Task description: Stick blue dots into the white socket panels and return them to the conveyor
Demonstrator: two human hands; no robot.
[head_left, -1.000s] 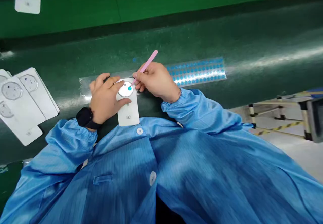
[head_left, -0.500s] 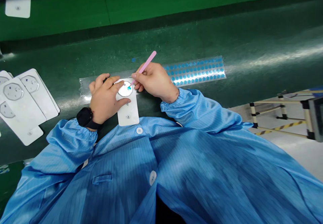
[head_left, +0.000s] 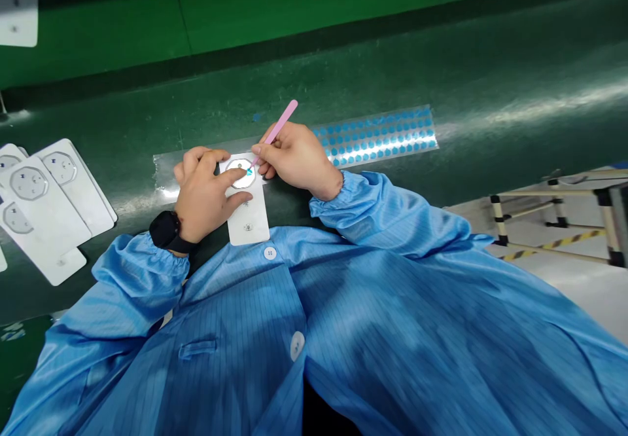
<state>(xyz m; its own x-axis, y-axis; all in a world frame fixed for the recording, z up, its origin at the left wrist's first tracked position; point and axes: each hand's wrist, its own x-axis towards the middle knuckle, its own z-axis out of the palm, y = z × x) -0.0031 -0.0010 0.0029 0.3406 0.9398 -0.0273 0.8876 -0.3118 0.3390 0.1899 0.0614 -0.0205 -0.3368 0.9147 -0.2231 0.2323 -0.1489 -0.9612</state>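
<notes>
A white plate (head_left: 251,223) with an octagonal recess lies upright in front of me on the green table. My left hand (head_left: 203,187), a black watch on its wrist, rests on the plate's left side with fingers apart. Its index fingertip touches the recess beside a small blue sticker dot (head_left: 250,171), and its thumb lies lower on the plate. Between the fingers of my right hand (head_left: 294,158) are pink tweezers (head_left: 283,120), their tip down at the blue dot. Whether the tip grips the dot is too small to tell.
A clear sheet of blue sticker dots (head_left: 383,136) lies to the right, partly beneath my right hand. A loose blue dot (head_left: 256,117) sits beyond the tweezers. Several similar white plates (head_left: 59,226) overlap at the left. Another plate (head_left: 18,29) lies at upper left.
My left index finger has stretched right, onto the recess next to the blue dot. The tweezers and my right hand have shifted slightly left.
</notes>
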